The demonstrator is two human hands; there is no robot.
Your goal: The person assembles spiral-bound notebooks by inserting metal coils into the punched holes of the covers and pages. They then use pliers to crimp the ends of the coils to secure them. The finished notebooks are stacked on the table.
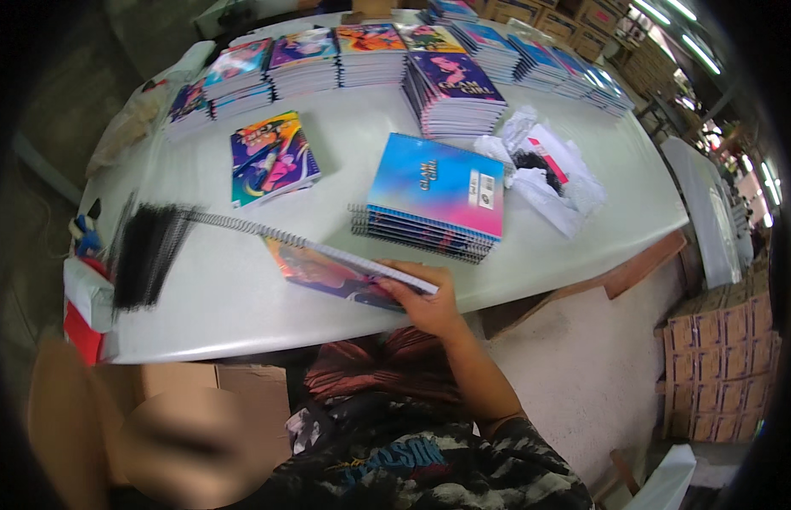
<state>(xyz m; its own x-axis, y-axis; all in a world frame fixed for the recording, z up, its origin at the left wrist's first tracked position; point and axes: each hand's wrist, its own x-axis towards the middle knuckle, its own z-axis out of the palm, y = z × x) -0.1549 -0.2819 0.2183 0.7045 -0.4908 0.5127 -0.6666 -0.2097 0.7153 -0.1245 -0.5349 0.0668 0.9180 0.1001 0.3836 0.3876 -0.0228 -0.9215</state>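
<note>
My right hand is closed on the right end of a spiral notebook, tilted above the table's near edge, its colourful cover facing down toward me. A long coil runs along the notebook's upper edge and sticks out past its left end. That free end reaches a heap of black spiral coils on the left of the table. My left hand is not visible. Just beyond my right hand stands a stack of blue and pink spiral notebooks. Farther left lies a small stack of multicoloured notebooks.
Several notebook stacks line the far side of the white table. Crumpled white wrapping lies to the right. A red and white package sits at the left edge. An open cardboard box is below; stacked cartons stand right.
</note>
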